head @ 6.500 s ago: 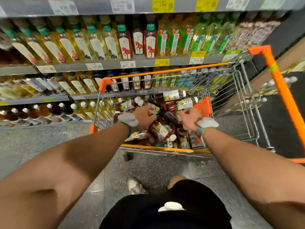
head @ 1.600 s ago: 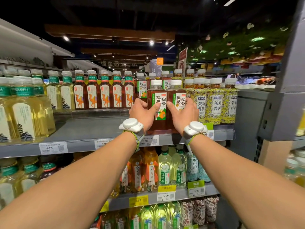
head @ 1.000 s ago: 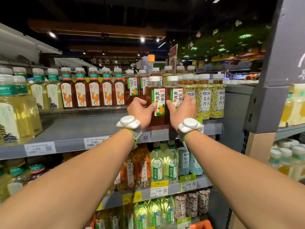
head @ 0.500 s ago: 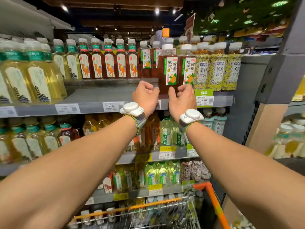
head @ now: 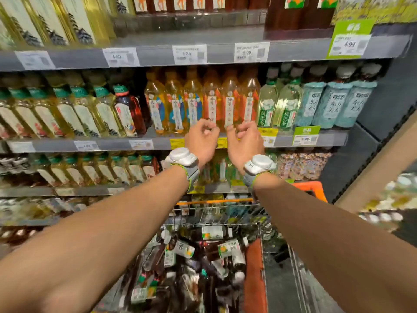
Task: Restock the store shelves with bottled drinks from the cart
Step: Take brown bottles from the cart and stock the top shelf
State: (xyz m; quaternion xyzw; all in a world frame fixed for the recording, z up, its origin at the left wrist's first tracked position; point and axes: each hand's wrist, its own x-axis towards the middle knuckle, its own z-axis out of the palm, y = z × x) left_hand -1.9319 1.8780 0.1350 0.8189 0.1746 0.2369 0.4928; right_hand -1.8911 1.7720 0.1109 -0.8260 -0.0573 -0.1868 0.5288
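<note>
Left hand and right hand, grips loose and empty, hover above the cart of tea bottles: probably heavy, slick, best held mid-body.

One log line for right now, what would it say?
left hand: empty | right hand: empty | cart: holds bottles | next: likely reach into cart

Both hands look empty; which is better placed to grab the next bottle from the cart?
Left, marginally. Both hands are empty and level, but the left hand hangs above the bottle pile in the cart; the right hand is over its orange flap.
</note>
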